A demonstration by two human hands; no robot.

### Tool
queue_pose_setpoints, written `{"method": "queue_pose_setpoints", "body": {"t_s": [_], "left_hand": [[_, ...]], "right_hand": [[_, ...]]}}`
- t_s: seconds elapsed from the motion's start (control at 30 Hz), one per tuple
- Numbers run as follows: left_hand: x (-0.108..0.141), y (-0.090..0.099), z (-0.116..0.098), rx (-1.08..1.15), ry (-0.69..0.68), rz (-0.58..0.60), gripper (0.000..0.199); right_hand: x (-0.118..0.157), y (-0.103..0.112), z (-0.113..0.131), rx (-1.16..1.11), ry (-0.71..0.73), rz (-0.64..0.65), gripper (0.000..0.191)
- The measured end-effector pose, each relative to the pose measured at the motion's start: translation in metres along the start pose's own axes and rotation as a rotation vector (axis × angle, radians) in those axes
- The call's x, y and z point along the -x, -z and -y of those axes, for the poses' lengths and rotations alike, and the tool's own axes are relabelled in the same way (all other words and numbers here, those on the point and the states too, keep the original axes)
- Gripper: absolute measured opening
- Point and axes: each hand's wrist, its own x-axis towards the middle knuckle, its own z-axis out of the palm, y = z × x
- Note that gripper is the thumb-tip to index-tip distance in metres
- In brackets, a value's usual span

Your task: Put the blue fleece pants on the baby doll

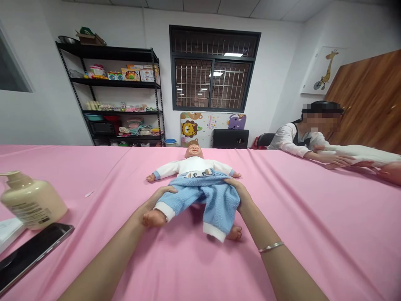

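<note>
Dressing step, trousers at waist: left hand (159, 197) and right hand (236, 189) each grip a side of the blue trousers (203, 198) on the doll (194, 175) lying between them; next likely needs an even upward tug.

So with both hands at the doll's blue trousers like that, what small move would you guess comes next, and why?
Probably a short tug of the blue trousers toward the doll's chest. Left hand and right hand each grip a side of the waistband, which sits bunched just below the white top, while both bare feet already poke out of the legs.
</note>
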Motion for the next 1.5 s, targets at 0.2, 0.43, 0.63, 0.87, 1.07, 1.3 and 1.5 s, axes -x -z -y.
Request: {"method": "queue_pose_setpoints", "body": {"t_s": [0.2, 0.43, 0.63, 0.87, 1.07, 1.3, 1.5], "left_hand": [[-0.01, 0.005, 0.013, 0.039, 0.095, -0.128, 0.054], [-0.026, 0.003, 0.018, -0.151, -0.465, -0.291, 0.049], [-0.039, 0.003, 0.022, -0.341, -0.675, -0.234, 0.064], [-0.033, 0.004, 0.019, -0.69, -0.647, -0.467, 0.035], [-0.002, -0.037, 0.015, -1.066, -1.156, -0.672, 0.053], [0.008, -0.056, 0.019, -1.484, -1.361, -0.518, 0.069], [0.014, -0.059, 0.015, -1.578, -1.322, -0.426, 0.032]], "right_hand": [[-0.001, -0.003, -0.007, 0.082, 0.004, -0.079, 0.046], [0.01, -0.015, -0.009, 0.195, 0.008, -0.031, 0.043], [0.016, -0.023, -0.008, 0.243, 0.056, 0.082, 0.044], [0.015, -0.026, -0.006, 0.226, 0.198, 0.043, 0.05], [0.031, -0.039, -0.004, 0.452, 0.299, 0.227, 0.038], [0.052, -0.049, 0.019, 0.556, 0.247, 0.635, 0.022], [0.028, -0.028, 0.001, 0.795, 0.332, -0.075, 0.035]]}}
